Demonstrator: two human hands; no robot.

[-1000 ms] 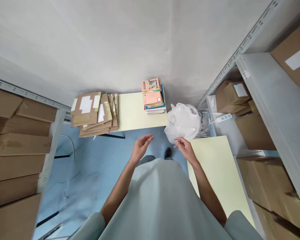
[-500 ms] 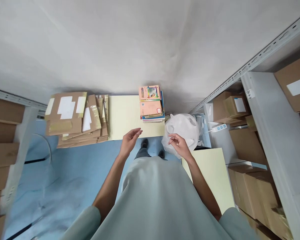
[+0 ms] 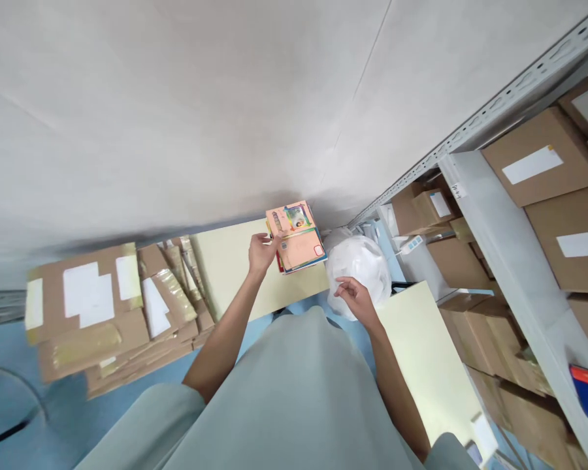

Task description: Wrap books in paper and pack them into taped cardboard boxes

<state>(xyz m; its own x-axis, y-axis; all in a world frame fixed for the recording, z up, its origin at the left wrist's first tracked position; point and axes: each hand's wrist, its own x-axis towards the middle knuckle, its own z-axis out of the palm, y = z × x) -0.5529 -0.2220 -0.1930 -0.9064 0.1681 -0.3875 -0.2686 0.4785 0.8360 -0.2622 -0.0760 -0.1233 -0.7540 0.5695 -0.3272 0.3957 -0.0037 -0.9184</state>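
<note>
A stack of books (image 3: 301,248) lies on the pale yellow table (image 3: 230,261) against the wall, with pink covers uppermost. My left hand (image 3: 263,251) is at the stack's left edge, its fingertips over the border of the pink covers; a firm grip does not show. The fingers of that hand are slightly bent and apart. My right hand (image 3: 355,297) hovers in front of a white plastic bag (image 3: 365,261), fingers loosely curved and apart, holding nothing.
Flattened cardboard boxes (image 3: 93,339) are piled on the table's left end. At right stand grey shelves (image 3: 524,235) with several cardboard boxes (image 3: 543,163). A second pale yellow surface (image 3: 421,352) lies beside my right forearm, and a power strip (image 3: 411,245) hangs by the shelves.
My left hand has moved forward to the books' left edge. The view has tilted and shifted right, showing more of the shelves. My right hand stays near the bag.
</note>
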